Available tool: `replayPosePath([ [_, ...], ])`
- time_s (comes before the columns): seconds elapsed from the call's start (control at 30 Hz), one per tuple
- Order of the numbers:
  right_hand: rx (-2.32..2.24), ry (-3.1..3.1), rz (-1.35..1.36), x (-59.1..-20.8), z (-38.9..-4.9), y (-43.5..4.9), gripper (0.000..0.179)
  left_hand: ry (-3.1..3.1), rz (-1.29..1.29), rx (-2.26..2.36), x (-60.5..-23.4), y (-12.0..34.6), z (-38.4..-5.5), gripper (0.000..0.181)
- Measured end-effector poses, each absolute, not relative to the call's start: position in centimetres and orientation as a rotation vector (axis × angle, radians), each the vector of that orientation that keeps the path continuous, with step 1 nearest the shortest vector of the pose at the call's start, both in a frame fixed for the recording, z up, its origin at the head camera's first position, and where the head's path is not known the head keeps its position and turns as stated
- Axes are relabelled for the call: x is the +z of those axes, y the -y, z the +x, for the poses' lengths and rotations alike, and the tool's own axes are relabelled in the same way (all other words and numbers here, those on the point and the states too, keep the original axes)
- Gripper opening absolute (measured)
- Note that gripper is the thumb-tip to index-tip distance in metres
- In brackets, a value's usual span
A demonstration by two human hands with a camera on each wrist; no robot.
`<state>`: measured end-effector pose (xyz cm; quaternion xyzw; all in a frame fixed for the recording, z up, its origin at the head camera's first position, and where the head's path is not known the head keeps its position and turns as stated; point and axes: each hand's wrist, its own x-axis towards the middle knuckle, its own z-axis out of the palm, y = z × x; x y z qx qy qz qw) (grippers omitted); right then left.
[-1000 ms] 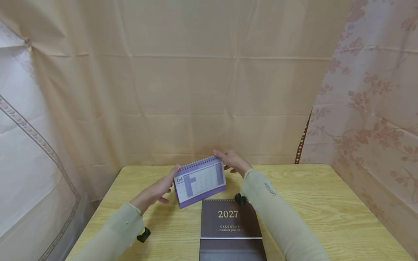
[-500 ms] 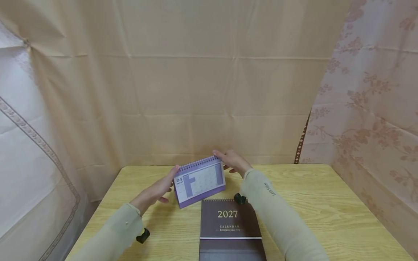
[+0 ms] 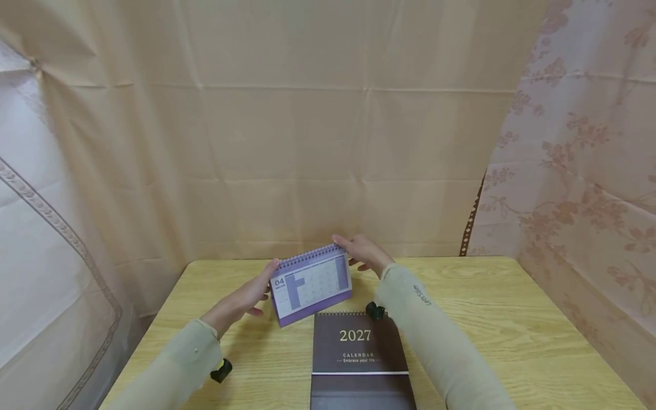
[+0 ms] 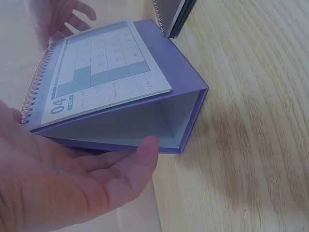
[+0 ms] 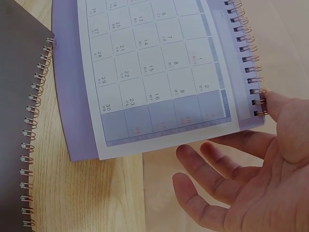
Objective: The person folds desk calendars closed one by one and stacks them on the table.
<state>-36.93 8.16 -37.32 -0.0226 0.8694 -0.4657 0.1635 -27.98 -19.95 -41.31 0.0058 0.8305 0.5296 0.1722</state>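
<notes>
A purple spiral-bound desk calendar [image 3: 315,287] stands tilted on the wooden table, its page headed 04 facing me. My left hand [image 3: 240,300] pinches its upper left corner, thumb by the spiral and fingers behind the back panel. At the upper right corner my right hand [image 3: 365,254] pinches the spiral edge between thumb and index finger; the other fingers [image 5: 205,166] hang loosely curled beside the calendar. The left wrist view looks into the hollow triangular stand [image 4: 145,123]. Closer to me lies a dark brown 2027 calendar [image 3: 359,350], touched by neither hand.
The light wooden table [image 3: 492,324] ends at a beige cloth [image 3: 287,142] behind the calendar. Floral cloth [image 3: 589,188] hangs on the right, and white cloth [image 3: 36,273] on the left. The brown calendar's spiral [image 5: 29,145] lies close to the purple base.
Both hands keep their hold on the purple calendar, which stays in place. The whole head view has shifted very slightly to the left.
</notes>
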Motion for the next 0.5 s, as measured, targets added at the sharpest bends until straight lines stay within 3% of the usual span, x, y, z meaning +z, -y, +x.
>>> replayPosePath([
  [0.5, -1.349, -2.45, -0.1, -37.53, -37.07, -8.41, 0.063, -2.379, 0.04, 1.523, -41.23, 19.77, -28.13, 0.094],
])
